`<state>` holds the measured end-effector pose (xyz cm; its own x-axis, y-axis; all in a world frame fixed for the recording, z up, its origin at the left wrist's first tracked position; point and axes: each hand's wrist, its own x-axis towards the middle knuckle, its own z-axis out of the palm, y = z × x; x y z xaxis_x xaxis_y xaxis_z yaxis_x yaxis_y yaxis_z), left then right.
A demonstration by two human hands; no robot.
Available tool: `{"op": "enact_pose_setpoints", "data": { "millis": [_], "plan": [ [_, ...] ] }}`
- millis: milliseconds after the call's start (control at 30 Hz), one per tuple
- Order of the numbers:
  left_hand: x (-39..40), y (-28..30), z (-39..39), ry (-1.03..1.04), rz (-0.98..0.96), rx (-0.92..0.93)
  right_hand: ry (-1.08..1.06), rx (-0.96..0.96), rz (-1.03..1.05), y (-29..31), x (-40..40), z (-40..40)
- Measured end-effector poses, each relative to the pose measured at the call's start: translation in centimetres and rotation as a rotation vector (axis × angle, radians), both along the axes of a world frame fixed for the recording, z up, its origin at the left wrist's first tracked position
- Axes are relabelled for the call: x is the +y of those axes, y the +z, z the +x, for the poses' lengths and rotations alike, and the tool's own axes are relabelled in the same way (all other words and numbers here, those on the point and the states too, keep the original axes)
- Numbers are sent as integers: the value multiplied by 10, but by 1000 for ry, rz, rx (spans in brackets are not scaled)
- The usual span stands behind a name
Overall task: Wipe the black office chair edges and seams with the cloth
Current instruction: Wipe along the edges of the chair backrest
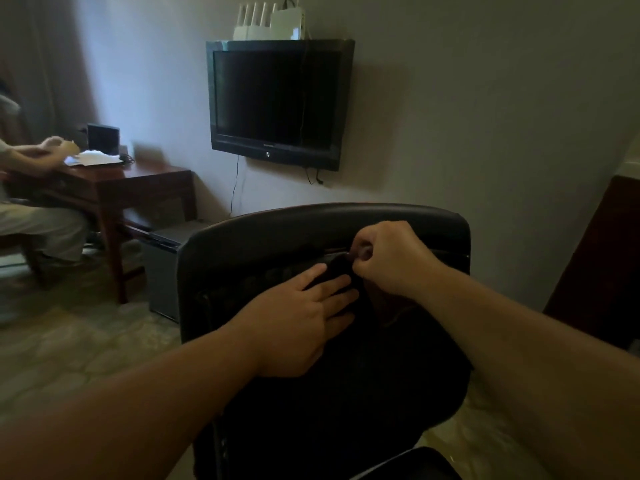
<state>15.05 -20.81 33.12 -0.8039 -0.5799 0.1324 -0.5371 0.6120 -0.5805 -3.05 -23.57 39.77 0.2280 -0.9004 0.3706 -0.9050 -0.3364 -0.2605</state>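
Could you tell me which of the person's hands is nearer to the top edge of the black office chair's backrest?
The right hand: it is curled at the seam just under the backrest's top edge. The left hand lies flat lower down on the backrest, on a dark cloth.

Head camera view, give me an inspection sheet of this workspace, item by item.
Surface: black office chair, backrest facing the camera.
Job's things: dark cloth against the backrest seam.
Clutter: papers on wooden desk.
Grippers: left hand lies flat on the cloth; right hand pinches it at the seam.
Cables: cords hang below the wall TV.
Surroundings: routers atop TV; seated person at desk.
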Motion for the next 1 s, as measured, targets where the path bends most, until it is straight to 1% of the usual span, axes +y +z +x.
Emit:
{"op": "enact_pose_setpoints", "data": {
  "millis": [100,133,200,267,367,400,467,533,600,633,667,767,867,900,1000],
  "plan": [
    [-2,-2,-2,-15,-4,16,-44,-95,-158,-6,-1,2],
    [-2,-3,-1,-26,-11,30,-47,-92,-178,-9,-1,4],
    [-2,-6,1,-43,-26,51,-27,-46,-100,-10,-2,5],
    [-3,-6,3,-46,-37,51,-9,-39,-26,-2,-4,5],
    [-4,-6,1,-49,-30,59,-41,-68,-123,-3,-6,4],
    [-4,-5,0,-52,-34,68,-39,-48,-125,-5,-4,6],
    [-4,-6,2,-57,-32,74,0,0,-65,-8,-4,7],
    [-4,-6,2,-62,-39,77,10,-43,-49,-5,-3,6],
    [-4,-7,0,-70,-51,82,-27,-87,-138,-7,-3,8],
    [-4,-7,0,-68,-48,84,-33,-78,-165,-10,-1,10],
    [-4,-7,1,-71,-43,88,-23,-59,-160,-13,1,13],
    [-3,-5,4,-79,-45,91,32,-51,-43,-11,5,16],
    [-4,-7,3,-86,-39,87,-2,-114,-164,-9,4,16],
    [-4,-7,2,-84,-41,90,-9,-120,-165,-10,5,18],
    [-3,-8,3,-63,-48,87,54,-51,-7,-7,5,22]
  ]
}}
